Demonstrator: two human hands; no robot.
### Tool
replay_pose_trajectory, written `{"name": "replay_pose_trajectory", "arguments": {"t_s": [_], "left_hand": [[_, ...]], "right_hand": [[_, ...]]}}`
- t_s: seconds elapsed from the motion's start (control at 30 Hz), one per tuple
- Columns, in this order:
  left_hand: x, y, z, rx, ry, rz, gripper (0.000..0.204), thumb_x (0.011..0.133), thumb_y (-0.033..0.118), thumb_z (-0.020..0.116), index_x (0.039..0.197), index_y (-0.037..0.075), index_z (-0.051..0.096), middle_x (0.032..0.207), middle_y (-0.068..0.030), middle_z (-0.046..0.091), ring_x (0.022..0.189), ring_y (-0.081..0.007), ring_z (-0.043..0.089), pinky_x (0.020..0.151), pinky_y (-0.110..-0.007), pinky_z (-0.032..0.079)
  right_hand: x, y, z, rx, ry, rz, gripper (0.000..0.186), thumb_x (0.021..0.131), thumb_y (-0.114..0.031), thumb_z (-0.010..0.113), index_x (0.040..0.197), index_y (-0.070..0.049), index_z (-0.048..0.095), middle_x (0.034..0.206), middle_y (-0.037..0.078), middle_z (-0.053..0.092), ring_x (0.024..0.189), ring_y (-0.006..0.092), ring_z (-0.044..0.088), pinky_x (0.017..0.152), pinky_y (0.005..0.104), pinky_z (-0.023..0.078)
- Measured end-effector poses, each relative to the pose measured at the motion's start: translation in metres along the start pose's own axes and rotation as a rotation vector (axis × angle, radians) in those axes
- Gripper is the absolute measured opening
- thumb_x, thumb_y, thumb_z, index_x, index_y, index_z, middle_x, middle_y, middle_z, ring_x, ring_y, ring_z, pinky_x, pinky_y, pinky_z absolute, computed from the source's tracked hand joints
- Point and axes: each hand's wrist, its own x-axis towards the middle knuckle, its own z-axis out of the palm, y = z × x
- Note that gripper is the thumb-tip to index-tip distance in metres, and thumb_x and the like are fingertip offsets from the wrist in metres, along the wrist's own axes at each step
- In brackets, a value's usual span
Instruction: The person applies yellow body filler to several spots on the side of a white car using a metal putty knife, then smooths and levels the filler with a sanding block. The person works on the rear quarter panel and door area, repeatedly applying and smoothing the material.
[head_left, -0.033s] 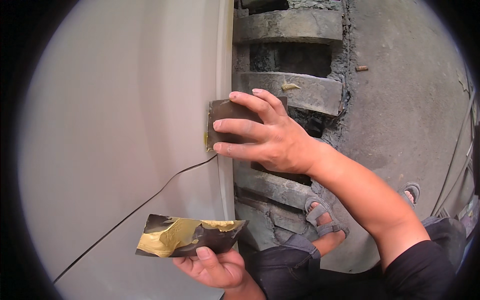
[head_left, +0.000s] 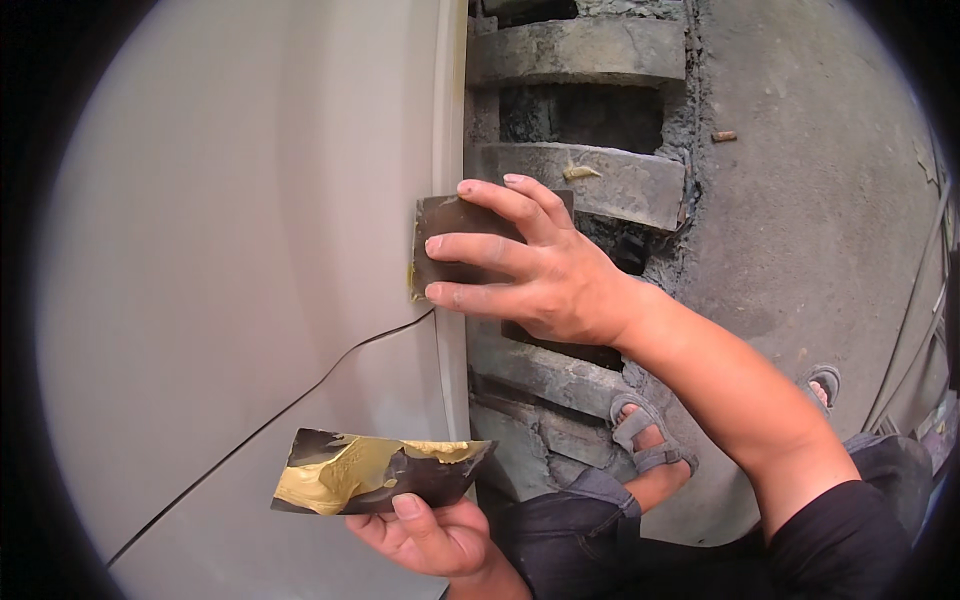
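1. Head view: right hand grasps a dark spreader, fingers splayed over its face; thumb hidden, the hand itself blocking much of the sheet.
2. Left hand, lower down, pinches a dark plate, thumb on top, other fingers beneath. Yellow paste is smeared thickly across the plate's left part and along its upper edge.
3. Spreader's left edge overlaps the rim of a large pale panel; firm contact cannot be told. Yellow trace at its lower-left corner.
4. Black line crosses the panel slantwise, its upper end just below that corner. Plate overlies the panel's lower area, right of the line.
5. Beyond the rim: rough concrete bars with dark gaps between; right hand and forearm cover some. Pale yellowish scrap on one bar.
6. Farther right, grey floor, small brown stub, thin rods near the picture's edge.
7. Sandalled foot beside the lower bars; dark trousers hide what lies beneath.
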Motion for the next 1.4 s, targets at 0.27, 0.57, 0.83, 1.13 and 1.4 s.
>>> {"name": "replay_pose_trajectory", "arguments": {"t_s": [0.27, 0.57, 0.83, 1.13, 1.4], "left_hand": [[0.000, -0.003, 0.000, 0.003, 0.020, -0.009, 0.049, 0.089, 0.009, 0.058, 0.135, -0.002, 0.043, 0.133, -0.0179, 0.053, 0.120, -0.0296, 0.054, 0.106, -0.043, 0.044], [0.000, -0.003, 0.001, -0.013, -0.016, -0.010, 0.048, 0.089, 0.008, 0.057, 0.134, -0.002, 0.044, 0.134, -0.0172, 0.053, 0.120, -0.0290, 0.055, 0.106, -0.042, 0.044], [-0.002, -0.006, -0.003, -0.016, 0.006, -0.016, 0.051, 0.090, 0.008, 0.057, 0.137, -0.004, 0.040, 0.136, -0.0191, 0.051, 0.122, -0.0295, 0.053, 0.106, -0.043, 0.044], [0.001, -0.004, 0.000, 0.032, -0.035, -0.020, 0.049, 0.090, 0.009, 0.057, 0.135, -0.003, 0.042, 0.134, -0.0185, 0.052, 0.119, -0.0295, 0.054, 0.105, -0.043, 0.045], [0.003, -0.005, 0.000, 0.023, -0.025, -0.012, 0.050, 0.089, 0.009, 0.058, 0.135, -0.003, 0.043, 0.134, -0.0182, 0.052, 0.120, -0.0293, 0.054, 0.105, -0.042, 0.045]], "right_hand": [[-0.013, -0.004, 0.022, 0.027, 0.023, 0.056, 0.049, 0.074, -0.011, 0.069, 0.119, -0.030, 0.065, 0.138, 0.000, 0.051, 0.135, 0.0352, 0.039, 0.105, 0.0545, 0.034], [-0.015, -0.014, 0.010, 0.103, 0.047, 0.160, 0.052, 0.073, -0.003, 0.067, 0.120, -0.026, 0.070, 0.140, 0.003, 0.052, 0.133, 0.0373, 0.041, 0.103, 0.0493, 0.040], [-0.011, -0.013, 0.026, 0.127, 0.082, 0.176, 0.050, 0.074, -0.003, 0.069, 0.119, -0.025, 0.071, 0.140, 0.005, 0.053, 0.131, 0.0387, 0.044, 0.102, 0.0489, 0.042], [-0.028, -0.028, 0.026, 0.195, 0.027, 0.228, 0.048, 0.076, -0.005, 0.072, 0.120, -0.024, 0.070, 0.139, 0.006, 0.053, 0.129, 0.0395, 0.045, 0.102, 0.0489, 0.042], [-0.021, -0.028, 0.001, 0.313, 0.053, 0.306, 0.050, 0.077, -0.004, 0.073, 0.125, -0.017, 0.067, 0.138, 0.008, 0.054, 0.128, 0.0391, 0.046, 0.103, 0.0475, 0.042]]}}
